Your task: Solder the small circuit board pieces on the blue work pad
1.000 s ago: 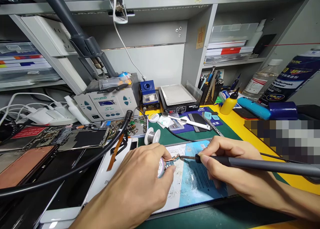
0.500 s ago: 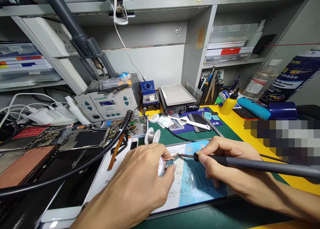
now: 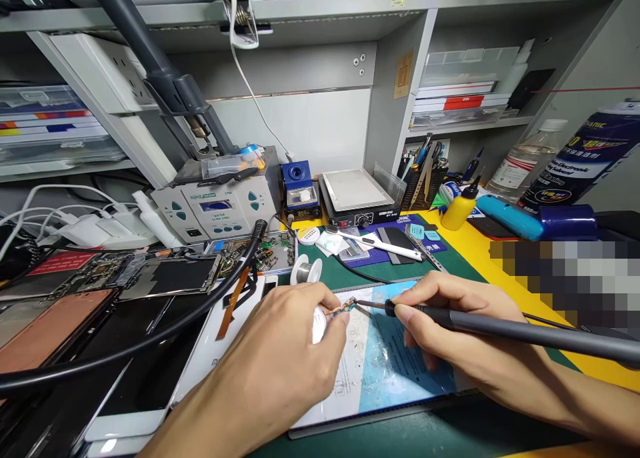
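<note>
My left hand (image 3: 280, 358) is closed in a pinch on a small circuit board (image 3: 345, 307), held just above a blue and white work mat (image 3: 390, 358). A small white round object (image 3: 318, 325) shows under its fingers. My right hand (image 3: 450, 331) grips a dark soldering iron (image 3: 500, 326) like a pen. The iron's thin tip touches the right end of the small board. The iron's handle runs off to the right edge of the view.
A white solder spool (image 3: 306, 270) lies just behind my hands. Opened phones (image 3: 140, 278) and a black hose (image 3: 150, 338) crowd the left. A grey rework station (image 3: 215, 208), a blue unit (image 3: 299, 190) and a hot plate (image 3: 356, 195) stand at the back. Bottles (image 3: 575, 165) stand right.
Both hands and the small board have shifted slightly up and away from me. The iron's tip stays on the board's right end.
</note>
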{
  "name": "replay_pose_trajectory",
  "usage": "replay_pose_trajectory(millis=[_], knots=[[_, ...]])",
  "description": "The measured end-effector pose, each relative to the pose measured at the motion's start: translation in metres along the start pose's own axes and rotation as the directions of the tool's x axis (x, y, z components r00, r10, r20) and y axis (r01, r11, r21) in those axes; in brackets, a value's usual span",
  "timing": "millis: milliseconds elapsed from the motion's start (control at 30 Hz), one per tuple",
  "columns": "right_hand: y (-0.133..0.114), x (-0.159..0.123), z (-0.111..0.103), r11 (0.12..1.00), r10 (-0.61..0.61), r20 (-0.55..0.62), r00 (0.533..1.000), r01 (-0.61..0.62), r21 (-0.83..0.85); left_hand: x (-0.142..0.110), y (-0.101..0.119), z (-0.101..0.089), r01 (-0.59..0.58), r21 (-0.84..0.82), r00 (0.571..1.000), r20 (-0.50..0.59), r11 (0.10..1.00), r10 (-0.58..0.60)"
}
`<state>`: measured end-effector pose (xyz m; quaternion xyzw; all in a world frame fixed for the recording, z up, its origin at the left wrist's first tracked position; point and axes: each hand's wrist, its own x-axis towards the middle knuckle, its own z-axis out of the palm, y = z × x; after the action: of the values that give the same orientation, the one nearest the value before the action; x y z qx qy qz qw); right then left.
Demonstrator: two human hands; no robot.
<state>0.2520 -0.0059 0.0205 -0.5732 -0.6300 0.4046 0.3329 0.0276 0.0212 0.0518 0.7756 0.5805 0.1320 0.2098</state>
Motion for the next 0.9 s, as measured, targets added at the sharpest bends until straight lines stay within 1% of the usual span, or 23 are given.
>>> replay_pose_trajectory(millis=[133,300,400,500,600,767,900], knots=[[-0.001,0.002,0.001,0.997,-0.043,-0.036,0.998,0.045,0.062,0.001,0.001,-0.004,-0.018,-0.024,0.998,0.054,1.0,0.019],[-0.002,0.004,0.002,0.969,-0.072,-0.066,0.995,0.085,0.233,-0.001,-0.001,-0.009,-0.084,-0.012,0.995,0.047,0.996,0.084],[-0.001,0.004,0.001,0.95,-0.071,-0.081,0.994,0.092,0.297,-0.002,-0.002,-0.012,-0.126,-0.044,0.989,0.076,0.991,0.13],[-0.002,0.003,-0.001,0.956,-0.067,-0.077,0.995,0.086,0.282,-0.002,-0.004,-0.013,-0.168,-0.083,0.978,0.113,0.982,0.177],[-0.003,0.003,-0.002,0.965,-0.062,-0.054,0.997,0.074,0.25,-0.002,-0.006,-0.01,-0.199,-0.1,0.971,0.116,0.975,0.21],[-0.006,0.002,0.0,0.966,-0.015,-0.053,0.999,0.028,0.255,-0.004,-0.008,-0.007,-0.189,-0.089,0.973,0.115,0.978,0.199],[-0.009,0.002,0.002,0.978,0.012,-0.039,0.999,-0.003,0.21,-0.004,-0.006,-0.008,-0.189,-0.086,0.973,0.118,0.978,0.198]])
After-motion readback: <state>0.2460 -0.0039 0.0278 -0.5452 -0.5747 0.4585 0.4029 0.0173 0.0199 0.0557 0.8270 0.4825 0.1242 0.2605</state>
